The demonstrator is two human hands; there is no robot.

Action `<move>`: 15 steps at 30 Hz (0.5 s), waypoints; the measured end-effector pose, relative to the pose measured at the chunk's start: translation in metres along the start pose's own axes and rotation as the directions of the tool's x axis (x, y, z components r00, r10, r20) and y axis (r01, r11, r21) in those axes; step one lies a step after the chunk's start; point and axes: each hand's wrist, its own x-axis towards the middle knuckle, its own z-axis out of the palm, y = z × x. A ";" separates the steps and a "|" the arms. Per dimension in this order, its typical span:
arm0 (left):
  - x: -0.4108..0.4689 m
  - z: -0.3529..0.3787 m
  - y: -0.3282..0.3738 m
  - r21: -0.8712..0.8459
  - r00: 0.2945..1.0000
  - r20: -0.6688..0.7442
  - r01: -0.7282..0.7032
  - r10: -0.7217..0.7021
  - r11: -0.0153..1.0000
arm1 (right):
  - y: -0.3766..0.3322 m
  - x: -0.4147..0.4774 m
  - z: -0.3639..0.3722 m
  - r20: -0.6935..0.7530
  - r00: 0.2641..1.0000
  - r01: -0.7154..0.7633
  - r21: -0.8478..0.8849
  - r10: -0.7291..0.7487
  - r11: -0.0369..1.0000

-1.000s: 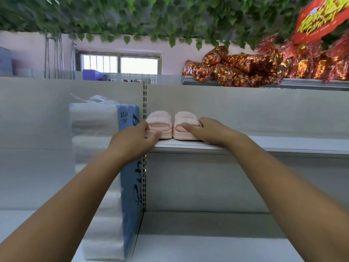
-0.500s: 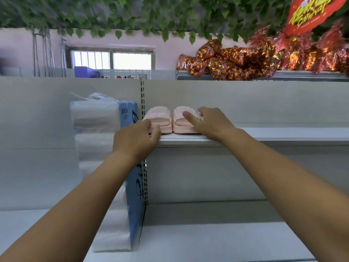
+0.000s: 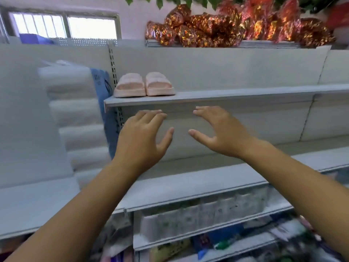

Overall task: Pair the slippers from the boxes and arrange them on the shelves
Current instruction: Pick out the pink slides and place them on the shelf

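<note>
The left hand point(image 3: 140, 138) and right hand point(image 3: 220, 132) let go and pulled back, each grip open and empty; the pink slippers point(image 3: 144, 85) sit together on the shelf point(image 3: 226, 96), so this pair looks done

No text is legible. The blue-sided plastic pack of white paper rolls point(image 3: 100, 86), standing at the left end of the grey metal upper shelf point(image 3: 226, 95), carries dark printed marks, too blurred to read. The red hanging sign point(image 3: 338, 17), at the top right, is also blurred.
</note>
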 end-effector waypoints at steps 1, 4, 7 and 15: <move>-0.014 0.002 0.010 -0.032 0.999 0.027 -0.017 0.018 0.999 | 0.001 -0.019 0.002 0.019 1.000 -0.008 -0.018 0.009 1.000; -0.059 0.012 0.037 -0.175 0.992 0.116 -0.026 0.047 0.984 | 0.000 -0.083 0.009 0.129 0.990 -0.045 -0.069 0.054 0.997; -0.100 0.028 0.064 -0.261 0.972 0.228 -0.002 0.064 0.965 | -0.003 -0.145 0.017 0.252 0.960 -0.097 -0.110 0.122 0.989; -0.197 0.068 0.149 -0.307 0.828 0.557 0.134 0.064 0.942 | 0.006 -0.314 0.019 0.498 0.779 -0.358 -0.144 0.380 0.923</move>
